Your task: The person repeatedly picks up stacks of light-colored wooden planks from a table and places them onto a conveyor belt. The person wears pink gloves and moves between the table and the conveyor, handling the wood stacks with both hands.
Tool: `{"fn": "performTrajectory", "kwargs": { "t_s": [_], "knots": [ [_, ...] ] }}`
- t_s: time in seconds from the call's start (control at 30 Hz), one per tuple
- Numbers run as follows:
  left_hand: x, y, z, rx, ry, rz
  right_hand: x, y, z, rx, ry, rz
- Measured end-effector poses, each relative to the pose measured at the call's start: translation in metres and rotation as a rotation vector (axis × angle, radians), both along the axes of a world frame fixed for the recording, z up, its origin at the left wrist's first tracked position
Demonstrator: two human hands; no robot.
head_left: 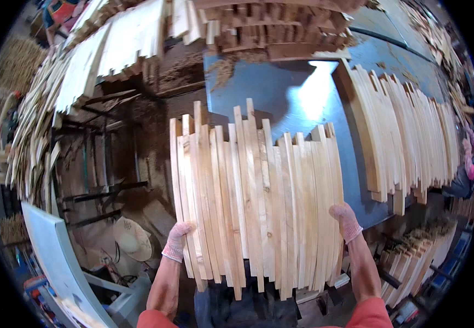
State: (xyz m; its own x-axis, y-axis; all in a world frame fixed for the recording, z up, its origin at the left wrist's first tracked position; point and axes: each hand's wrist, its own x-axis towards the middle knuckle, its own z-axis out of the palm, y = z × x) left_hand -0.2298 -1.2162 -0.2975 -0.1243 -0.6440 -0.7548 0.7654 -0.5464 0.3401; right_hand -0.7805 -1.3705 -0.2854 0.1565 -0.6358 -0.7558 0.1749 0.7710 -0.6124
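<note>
A wide bundle of pale wooden strips point(259, 208) lies side by side in front of me, their ends uneven at both the far and near sides. My left hand point(179, 239), in a pinkish-white knit glove, grips the bundle's left edge. On the opposite edge, my right hand point(346, 220) in a matching glove presses in from the right. Both hands are closed on the outer strips, with the fingers partly hidden beneath or behind the wood. The bundle's far part overlaps a blue-grey metal table point(248, 87).
To the right on the table stands another row of strips point(406, 136). More wood point(133, 38) is piled at the far left on a dark metal frame. A straw hat point(133, 239) and a pale panel point(62, 257) are at lower left. Strips point(417, 262) are stacked lower right.
</note>
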Motion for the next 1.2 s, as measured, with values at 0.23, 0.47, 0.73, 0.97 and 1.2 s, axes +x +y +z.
{"fn": "performTrajectory", "kwargs": {
  "t_s": [0.23, 0.47, 0.73, 0.97, 1.2],
  "knots": [
    [0.046, 0.089, 0.064, -0.1, -0.254, 0.098, 0.081, -0.006, 0.063, -0.127, 0.043, 0.096],
    [0.107, 0.178, 0.185, -0.258, -0.381, 0.387, 0.213, -0.033, 0.118, -0.708, 0.045, 0.576],
    [0.231, 0.363, 0.228, -0.413, -0.379, 0.766, 0.504, 0.014, 0.255, -0.54, -0.306, 0.738],
    [0.283, 0.509, 0.29, -0.393, -0.364, 1.119, 0.762, 0.127, 0.298, -0.467, -0.358, 1.179],
    [0.333, 0.617, 0.264, -0.049, -0.554, 1.293, 0.931, 0.22, 0.278, -0.172, -0.357, 1.507]
  ]
}}
